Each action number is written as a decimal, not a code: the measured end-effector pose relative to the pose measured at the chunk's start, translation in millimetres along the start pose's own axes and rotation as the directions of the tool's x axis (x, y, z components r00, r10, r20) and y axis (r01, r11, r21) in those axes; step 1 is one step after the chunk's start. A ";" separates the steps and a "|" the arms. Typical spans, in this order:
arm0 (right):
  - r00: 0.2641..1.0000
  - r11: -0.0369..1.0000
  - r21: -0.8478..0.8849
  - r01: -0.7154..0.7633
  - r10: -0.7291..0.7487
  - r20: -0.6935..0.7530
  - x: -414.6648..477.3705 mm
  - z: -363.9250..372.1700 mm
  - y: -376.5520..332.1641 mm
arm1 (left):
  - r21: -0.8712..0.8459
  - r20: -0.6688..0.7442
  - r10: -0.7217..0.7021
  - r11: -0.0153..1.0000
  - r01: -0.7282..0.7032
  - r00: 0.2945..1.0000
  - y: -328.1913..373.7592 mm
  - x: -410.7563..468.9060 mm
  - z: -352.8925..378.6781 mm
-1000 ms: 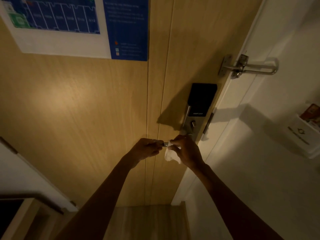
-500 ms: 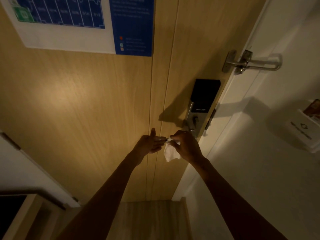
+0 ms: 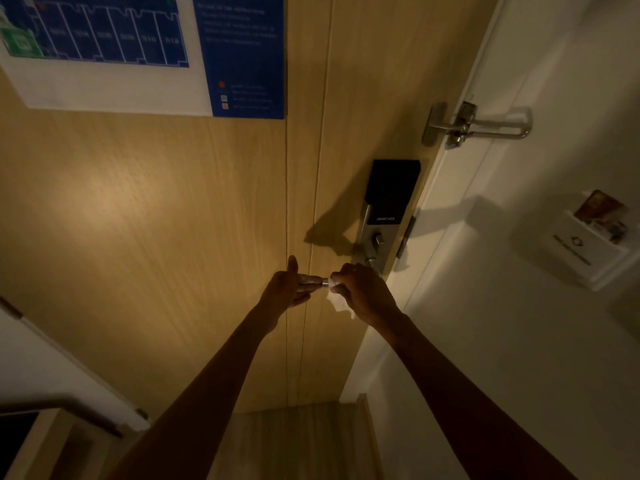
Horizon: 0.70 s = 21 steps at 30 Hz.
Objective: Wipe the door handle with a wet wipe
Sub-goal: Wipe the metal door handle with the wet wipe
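So, right hand (image 3: pixel 363 293) clenched wet wipe (image 3: pixel 341 303) round lever handle (image 3: pixel 325 281), bare tip poked out beside knuckles; left hand (image 3: pixel 290 288) flat, fingers straight, touched tip. Looked smart: squeeze snug, slide wipe toward left fingertips.

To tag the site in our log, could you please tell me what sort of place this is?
Probably a hotel room entrance, seen from inside: a floor plan posted on the door, a swing-bar guard at its edge, and a wall key-card holder.
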State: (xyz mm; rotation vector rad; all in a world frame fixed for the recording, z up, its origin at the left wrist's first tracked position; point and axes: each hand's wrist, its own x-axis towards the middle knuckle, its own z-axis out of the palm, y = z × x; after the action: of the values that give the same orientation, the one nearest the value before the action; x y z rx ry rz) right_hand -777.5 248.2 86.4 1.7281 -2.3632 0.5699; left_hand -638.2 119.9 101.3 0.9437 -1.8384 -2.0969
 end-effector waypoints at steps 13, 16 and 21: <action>0.975 0.992 -0.117 0.045 -0.069 -0.212 -26.0 -14.4 23.5 | 0.014 -0.067 0.018 1.000 -0.017 0.998 -1.0 0.2 6.4; 0.976 0.993 -0.104 0.052 -0.072 -0.204 -30.0 -17.1 38.0 | 0.006 -0.104 0.039 0.999 -0.038 0.994 -0.7 -0.9 14.7; 0.939 0.925 0.337 -0.175 0.260 -0.227 -39.1 0.3 51.5 | -0.015 -0.125 0.061 0.998 -0.064 0.990 -3.1 -2.1 21.2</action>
State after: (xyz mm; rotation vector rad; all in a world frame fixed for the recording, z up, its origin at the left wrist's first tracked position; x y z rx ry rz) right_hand -813.5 296.1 61.9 1.3820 -2.3799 1.1916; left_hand -648.0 139.0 99.7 0.9761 -1.7597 -1.9686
